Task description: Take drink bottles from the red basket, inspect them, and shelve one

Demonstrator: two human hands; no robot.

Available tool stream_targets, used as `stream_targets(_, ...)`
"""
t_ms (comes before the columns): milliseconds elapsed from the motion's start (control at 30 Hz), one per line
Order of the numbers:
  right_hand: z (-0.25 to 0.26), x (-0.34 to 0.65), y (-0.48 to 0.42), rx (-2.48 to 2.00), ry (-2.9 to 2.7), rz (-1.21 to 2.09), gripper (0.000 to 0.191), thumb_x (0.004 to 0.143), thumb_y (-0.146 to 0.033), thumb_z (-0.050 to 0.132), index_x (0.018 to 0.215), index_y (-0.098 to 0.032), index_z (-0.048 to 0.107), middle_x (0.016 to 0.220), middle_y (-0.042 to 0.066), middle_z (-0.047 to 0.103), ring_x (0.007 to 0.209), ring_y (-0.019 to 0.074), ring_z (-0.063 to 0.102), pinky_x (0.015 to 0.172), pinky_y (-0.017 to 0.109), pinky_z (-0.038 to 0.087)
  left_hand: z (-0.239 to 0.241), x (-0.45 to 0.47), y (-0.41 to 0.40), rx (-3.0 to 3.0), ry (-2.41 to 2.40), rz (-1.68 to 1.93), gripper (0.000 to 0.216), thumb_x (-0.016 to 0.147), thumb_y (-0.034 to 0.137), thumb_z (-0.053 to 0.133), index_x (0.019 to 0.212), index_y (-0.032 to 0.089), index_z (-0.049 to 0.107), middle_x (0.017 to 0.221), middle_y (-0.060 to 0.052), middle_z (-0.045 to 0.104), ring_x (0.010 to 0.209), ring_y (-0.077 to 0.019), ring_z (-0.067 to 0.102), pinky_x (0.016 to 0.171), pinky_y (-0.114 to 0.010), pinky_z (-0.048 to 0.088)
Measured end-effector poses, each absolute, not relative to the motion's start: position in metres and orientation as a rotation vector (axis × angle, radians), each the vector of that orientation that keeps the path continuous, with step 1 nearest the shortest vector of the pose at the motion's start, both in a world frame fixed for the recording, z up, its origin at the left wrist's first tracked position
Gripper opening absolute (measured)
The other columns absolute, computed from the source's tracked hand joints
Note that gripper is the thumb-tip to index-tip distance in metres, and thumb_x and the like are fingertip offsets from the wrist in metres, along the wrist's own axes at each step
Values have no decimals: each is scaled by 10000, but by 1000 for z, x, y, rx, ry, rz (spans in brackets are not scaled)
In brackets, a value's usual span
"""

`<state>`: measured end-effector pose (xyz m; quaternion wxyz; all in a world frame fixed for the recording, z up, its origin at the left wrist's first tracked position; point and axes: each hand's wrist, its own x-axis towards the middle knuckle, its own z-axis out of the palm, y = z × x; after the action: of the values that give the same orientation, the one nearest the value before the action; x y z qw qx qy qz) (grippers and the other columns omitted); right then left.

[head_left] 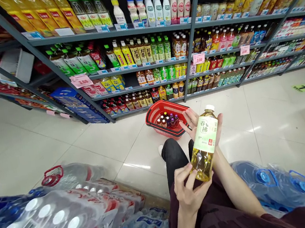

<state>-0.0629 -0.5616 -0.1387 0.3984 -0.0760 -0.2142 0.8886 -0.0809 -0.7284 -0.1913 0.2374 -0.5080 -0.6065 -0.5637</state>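
Supermarket shelves packed with drink bottles run across the background above a pale tiled floor. Pink price tags hang from the shelf edges; two of them read 3.80 and 3.90, and several yellow bottles carry large Chinese characters. A green arrow sticker lies on the floor at right.

Both hands hold a bottle of amber tea with a white cap, tilted, above the person's dark-trousered knee. Its pale green label shows big Chinese characters and a small red seal; the finer print is too small to read. The left hand cups the bottle's base, thumb and fingers curled around it. The right hand sits behind the upper part, fingers spread and mostly hidden by the label.

Beyond the knee a red basket on the floor holds small bottles. Shrink-wrapped water packs and large jugs flank the person, cut off at the frame edges.
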Motion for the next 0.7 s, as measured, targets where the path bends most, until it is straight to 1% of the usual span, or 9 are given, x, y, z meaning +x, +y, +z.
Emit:
stream_targets(100,-136,-62,-562,-169,-575,2263,1005,768,-951,460,1358,-160,649,1396,181,673,1516,357,415,1253,647,289,-192,-83,-729,-1404,-1661,-1563,581,732,273,933,1165,136,572,1027,-106,666,894,-217,709,759,-354,655)
stream_targets(167,-136,-62,-561,-140,-605,2253,995,784,-942,444,1357,-157,652,1369,179,690,1524,349,402,1246,654,294,-193,-85,-730,-1431,-1658,-1571,577,757,344,919,1168,132,573,1001,-108,674,870,-221,711,740,-355,659)
stream_targets(267,-138,-62,-560,-108,-635,2226,966,794,-929,440,1369,-182,650,1396,169,678,1543,342,372,1244,681,270,-193,-87,-730,-1469,-1655,-1593,580,790,436,885,1170,133,570,959,-101,681,836,-219,715,724,-347,663)
stream_targets(367,-140,-63,-558,-83,-642,2215,952,784,-919,467,1350,-178,664,1434,178,651,1540,356,375,1242,690,261,-193,-89,-730,-1505,-1659,-1601,553,813,447,864,1144,119,566,937,-106,682,833,-214,712,749,-332,661)
stream_targets(500,-138,-65,-557,-102,-613,2233,931,768,-898,512,1370,-202,649,1450,166,642,1535,349,388,1238,662,293,-194,-90,-732,-1498,-1710,-1630,535,817,441,860,1127,118,567,937,-103,681,869,-216,717,771,-311,655)
stream_targets(600,-136,-65,-556,-107,-596,2222,931,781,-898,502,1413,-224,622,1508,154,596,1548,343,368,1234,658,302,-197,-90,-735,-1473,-1791,-1702,538,823,483,843,1140,135,582,944,-90,683,869,-212,723,753,-299,654)
stream_targets(700,-136,-63,-556,-122,-601,2195,979,751,-935,505,1429,-236,615,1579,147,522,1563,347,335,1242,654,289,-202,-88,-737,-1459,-1874,-1878,566,813,544,832,1160,166,592,942,-66,678,815,-192,719,694,-282,649)
